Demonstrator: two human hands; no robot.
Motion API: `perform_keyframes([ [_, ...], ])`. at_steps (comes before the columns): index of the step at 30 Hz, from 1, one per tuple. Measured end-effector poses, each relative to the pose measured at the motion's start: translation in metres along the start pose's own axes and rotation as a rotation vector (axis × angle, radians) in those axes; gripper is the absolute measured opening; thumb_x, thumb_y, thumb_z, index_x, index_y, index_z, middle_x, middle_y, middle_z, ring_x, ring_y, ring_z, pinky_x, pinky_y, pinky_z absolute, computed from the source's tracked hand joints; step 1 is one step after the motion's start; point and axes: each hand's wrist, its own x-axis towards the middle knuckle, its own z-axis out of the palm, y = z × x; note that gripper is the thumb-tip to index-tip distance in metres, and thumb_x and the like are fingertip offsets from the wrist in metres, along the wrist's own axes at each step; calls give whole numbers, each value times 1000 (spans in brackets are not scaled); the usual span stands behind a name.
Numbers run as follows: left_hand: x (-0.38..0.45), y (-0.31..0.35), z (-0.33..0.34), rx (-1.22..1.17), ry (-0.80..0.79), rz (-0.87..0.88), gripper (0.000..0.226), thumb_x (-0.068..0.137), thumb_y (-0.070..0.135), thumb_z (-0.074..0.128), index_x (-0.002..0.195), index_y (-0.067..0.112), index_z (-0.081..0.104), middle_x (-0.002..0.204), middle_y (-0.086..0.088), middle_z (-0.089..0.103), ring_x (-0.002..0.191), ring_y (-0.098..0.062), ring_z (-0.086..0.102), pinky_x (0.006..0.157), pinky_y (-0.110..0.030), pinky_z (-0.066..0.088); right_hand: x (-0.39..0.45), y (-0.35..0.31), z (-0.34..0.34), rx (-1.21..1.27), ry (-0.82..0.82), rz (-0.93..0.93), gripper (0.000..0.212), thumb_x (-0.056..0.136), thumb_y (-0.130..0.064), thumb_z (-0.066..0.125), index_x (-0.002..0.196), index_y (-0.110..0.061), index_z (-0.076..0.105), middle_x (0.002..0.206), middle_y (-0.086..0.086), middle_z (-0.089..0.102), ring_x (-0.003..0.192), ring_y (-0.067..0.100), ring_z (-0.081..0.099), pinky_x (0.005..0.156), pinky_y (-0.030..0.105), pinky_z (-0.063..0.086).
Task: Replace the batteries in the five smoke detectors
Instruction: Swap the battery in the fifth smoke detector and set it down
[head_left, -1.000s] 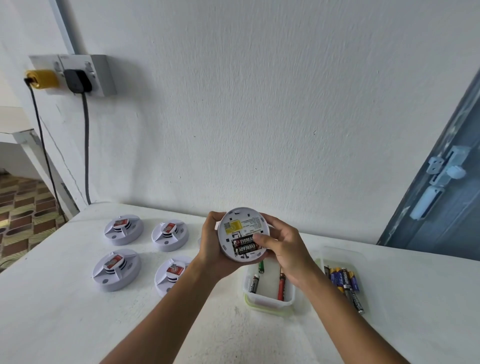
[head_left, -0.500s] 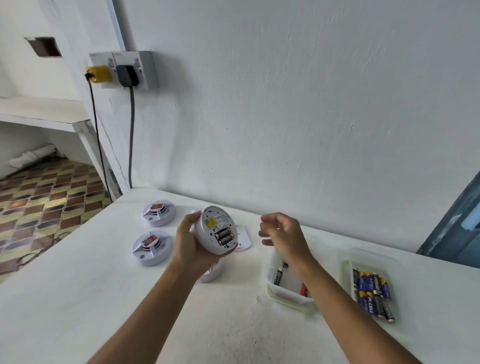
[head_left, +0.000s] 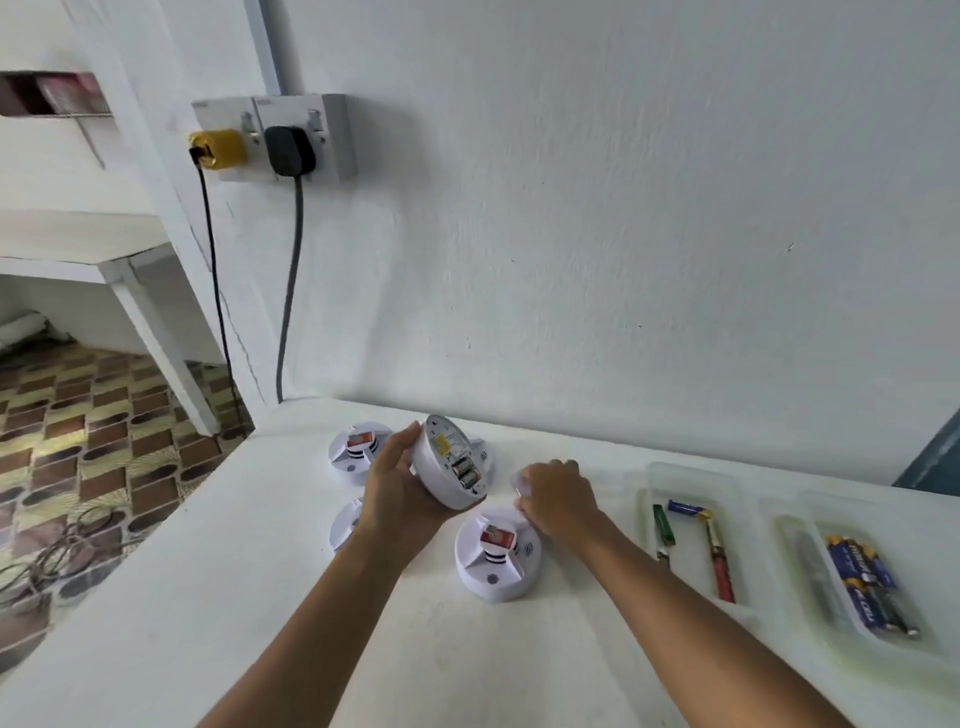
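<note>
From the head camera, a person is holding an opened smoke detector (head_left: 451, 462) above a white counter (head_left: 208, 597), its back turned toward the camera with two batteries (head_left: 466, 472) sitting side by side in the compartment. The left hand (head_left: 400, 488) is providing the grip, fingers and thumb curling round the detector's rim. The right hand (head_left: 555, 499) is lying low on the counter just right of it, fingers curling onto a small white piece (head_left: 518, 480); what that piece is cannot be made out. A second detector (head_left: 496, 553) is sitting face up directly in front of the right hand, a third (head_left: 358, 451) is lying behind the left hand, a fourth (head_left: 347, 525) is peeking out from under the left wrist, and a fifth (head_left: 482, 453) is partly hiding behind the held unit. To the right, a clear tray (head_left: 655, 483) is holding loose red, green and blue batteries, and a second clear tray (head_left: 789, 525) beside it is holding a pack of blue batteries (head_left: 862, 582). On the wall, a yellow plug (head_left: 215, 148) and a black plug (head_left: 290, 150) are sitting in sockets.
</note>
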Motion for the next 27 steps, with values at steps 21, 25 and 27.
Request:
perform_keyframes([
  [21,-1,26,-16,44,-214,19,39,93,35,39,106,7,64,104,-15,63,99,-30,59,79,-42,50,-53,-95,-47,764,433,-390,37,82,-16,75,117,-12,69,128,-2,58,121,10,53,95,1,33],
  [25,-5,29,-16,40,-216,25,44,94,33,36,89,7,71,91,-13,67,85,-26,67,70,-36,54,-63,-103,-38,671,495,-471,39,83,-17,74,120,-10,67,132,3,57,123,13,49,99,2,31],
  [27,-8,29,-16,41,-220,26,45,94,34,36,87,7,71,89,-13,67,84,-26,68,69,-35,54,-66,-106,-36,678,526,-465,39,84,-18,72,122,-10,65,133,5,55,125,13,48,98,0,31],
])
